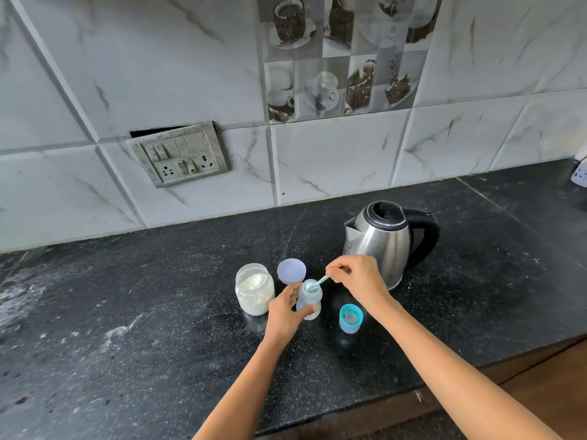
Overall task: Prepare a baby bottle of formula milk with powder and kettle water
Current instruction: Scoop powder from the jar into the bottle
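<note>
Scoop over the bottle mouth!
Left hand (283, 309) grips the bottle (309, 300) at table (127, 312) centre; right hand (355, 277) pinches the scoop (317, 282). Powder jar (254, 289) at nine o'clock, kettle (386, 239) at one.

Black speckled counter (158, 312), white marbled tiles (333, 160), steel-and-black kettle (389, 239), lilac lid (291, 270), teal cap (350, 318).

I saw a black speckled table (158, 312), dusted white toward its left edge. Near the middle stood an open powder jar (254, 289), its lilac lid (291, 271) behind it, the baby bottle (309, 300), a teal cap (350, 318), and a steel kettle (386, 241) nearer the back edge.
</note>
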